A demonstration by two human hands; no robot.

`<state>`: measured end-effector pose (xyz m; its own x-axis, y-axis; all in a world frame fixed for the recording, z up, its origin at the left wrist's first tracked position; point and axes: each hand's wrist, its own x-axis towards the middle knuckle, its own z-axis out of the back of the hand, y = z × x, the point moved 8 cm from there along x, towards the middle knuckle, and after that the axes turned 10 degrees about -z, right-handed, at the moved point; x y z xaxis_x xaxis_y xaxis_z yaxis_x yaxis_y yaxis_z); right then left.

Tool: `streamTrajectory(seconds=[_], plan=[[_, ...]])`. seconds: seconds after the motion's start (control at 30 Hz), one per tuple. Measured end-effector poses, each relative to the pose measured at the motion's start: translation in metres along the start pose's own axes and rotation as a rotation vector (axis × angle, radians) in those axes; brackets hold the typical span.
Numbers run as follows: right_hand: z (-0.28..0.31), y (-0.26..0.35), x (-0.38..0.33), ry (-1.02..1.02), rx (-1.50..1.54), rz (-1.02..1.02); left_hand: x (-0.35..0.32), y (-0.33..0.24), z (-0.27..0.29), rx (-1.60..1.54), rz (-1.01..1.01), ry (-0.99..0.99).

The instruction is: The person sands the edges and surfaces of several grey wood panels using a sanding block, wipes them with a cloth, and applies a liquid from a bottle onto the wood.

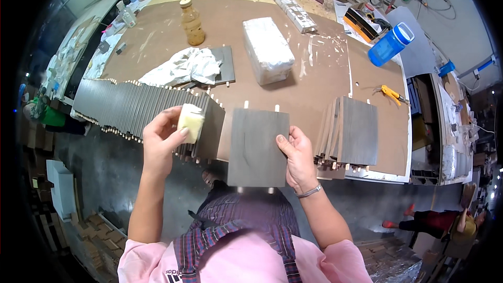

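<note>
Grey panel (258, 147) gripped by rt hand (298, 157); lt hand (162, 139) holds pale sponge (190, 122); amber bottle (192, 22) half full

Amber bottle (192, 21), wrapped white block (267, 50), blue bottle (390, 44), crumpled white cloth (183, 67), yellow tool (391, 94) on brown tabletop (309, 89).

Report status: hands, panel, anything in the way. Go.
Left hand shut on pale sponge block. Right hand grips grey panel by its right edge. Panel stacks flank both sides; nothing blocking.

sponge (190, 121) partly hidden by fingers, panel (258, 147) lower dowels hidden
</note>
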<state>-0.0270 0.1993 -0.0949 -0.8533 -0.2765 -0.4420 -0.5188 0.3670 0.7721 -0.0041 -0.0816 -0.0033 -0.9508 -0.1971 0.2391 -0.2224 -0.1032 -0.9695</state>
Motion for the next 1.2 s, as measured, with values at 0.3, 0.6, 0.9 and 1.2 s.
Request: streamTrajectory(seconds=[0.3, 0.6, 0.9, 1.2], plan=[[-0.007, -0.005, -0.010, -0.047, 0.328, -0.028, -0.071, 0.017, -0.027, -0.736, 0.356, 0.008], [-0.010, -0.024, -0.001, -0.041, 0.465, -0.124, -0.108, 0.022, -0.039, -0.708, 0.438, 0.002], [-0.051, -0.039, 0.001, 0.018, 0.528, -0.070, -0.103, 0.038, -0.067, -0.461, 0.347, 0.195], [-0.028, 0.022, 0.016, -0.221, -0.557, 0.328, -0.102, 0.026, -0.051, -0.260, 0.148, 0.211]])
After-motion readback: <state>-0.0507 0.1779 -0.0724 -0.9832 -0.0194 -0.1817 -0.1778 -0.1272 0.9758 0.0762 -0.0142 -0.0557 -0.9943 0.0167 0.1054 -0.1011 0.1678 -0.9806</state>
